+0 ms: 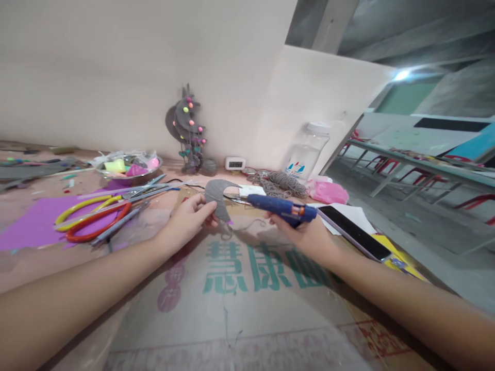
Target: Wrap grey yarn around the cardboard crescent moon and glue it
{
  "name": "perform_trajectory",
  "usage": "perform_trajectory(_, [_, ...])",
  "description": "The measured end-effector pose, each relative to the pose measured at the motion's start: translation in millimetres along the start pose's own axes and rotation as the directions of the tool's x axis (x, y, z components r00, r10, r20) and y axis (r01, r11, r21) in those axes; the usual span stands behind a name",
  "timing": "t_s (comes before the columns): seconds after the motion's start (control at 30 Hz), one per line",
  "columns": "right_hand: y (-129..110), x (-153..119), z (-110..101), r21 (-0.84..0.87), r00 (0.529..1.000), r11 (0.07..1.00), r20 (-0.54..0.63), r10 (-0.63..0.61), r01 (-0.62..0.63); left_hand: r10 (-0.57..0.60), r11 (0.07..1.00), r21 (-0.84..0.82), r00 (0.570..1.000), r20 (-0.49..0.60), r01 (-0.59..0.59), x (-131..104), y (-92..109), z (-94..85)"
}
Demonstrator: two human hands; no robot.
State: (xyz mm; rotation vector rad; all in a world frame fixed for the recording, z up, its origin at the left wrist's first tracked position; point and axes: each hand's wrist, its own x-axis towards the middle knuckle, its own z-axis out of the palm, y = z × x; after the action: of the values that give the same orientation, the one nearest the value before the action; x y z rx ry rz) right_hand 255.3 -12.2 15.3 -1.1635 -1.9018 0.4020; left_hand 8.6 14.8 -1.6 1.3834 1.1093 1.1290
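My left hand [193, 214] pinches a grey crescent-shaped piece [218, 201] between thumb and fingers, above the printed cardboard [185, 319]. A small pink bit shows at the crescent's lower tip, and a thin grey strand trails beneath it. My right hand [305, 234] is wrapped round a blue glue gun [278, 207]. The gun points left, its nozzle close to the crescent's right side; whether they touch is unclear.
Yellow and red-handled scissors [98, 228] lie left on purple sheets [36, 219], near a metal bowl [133, 178]. Behind stand a decorated grey crescent [187, 129], a timer [235, 164], grey yarn [286, 183] and a clear bottle [307, 152]. A phone [353, 232] lies right.
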Motion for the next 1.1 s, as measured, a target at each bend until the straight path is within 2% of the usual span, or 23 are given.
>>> perform_trajectory(0.13, [-5.7,-9.7,8.5,-0.011,0.994,1.000,0.113,-0.010,0.012,0.017,0.999,0.030,1.000,-0.011,-0.016,1.0,-1.2,-1.0])
perform_trajectory(0.23, [-2.3,-10.9,10.1,-0.017,0.986,0.999,0.162,0.031,-0.028,0.022,0.998,0.051,1.000,-0.010,-0.021,0.7,-0.5,-1.7])
perform_trajectory(0.4, [1.2,-12.0,11.7,0.121,0.966,0.984,0.236,0.103,-0.134,0.033,0.996,0.081,0.999,-0.027,-0.031,-0.7,1.2,-1.0])
perform_trajectory(0.63, [1.3,-10.6,11.5,-0.020,0.983,0.998,0.169,0.068,-0.065,0.051,0.995,0.083,0.998,-0.031,-0.048,-2.7,1.3,-0.9])
perform_trajectory(0.77, [-0.4,-9.3,10.2,-0.023,0.972,0.995,0.210,0.104,-0.101,0.049,0.996,0.077,0.999,-0.021,-0.047,-1.8,0.7,-1.5])
perform_trajectory(0.93, [-0.4,-10.0,10.5,0.063,0.937,0.981,0.313,0.156,-0.184,0.041,0.996,0.075,0.999,-0.012,-0.040,-3.1,3.0,-1.0])
perform_trajectory(1.1, [1.0,-10.2,11.9,0.008,0.965,0.989,0.219,0.142,-0.147,0.028,0.994,0.108,0.999,-0.038,-0.024,-5.4,7.7,0.2])
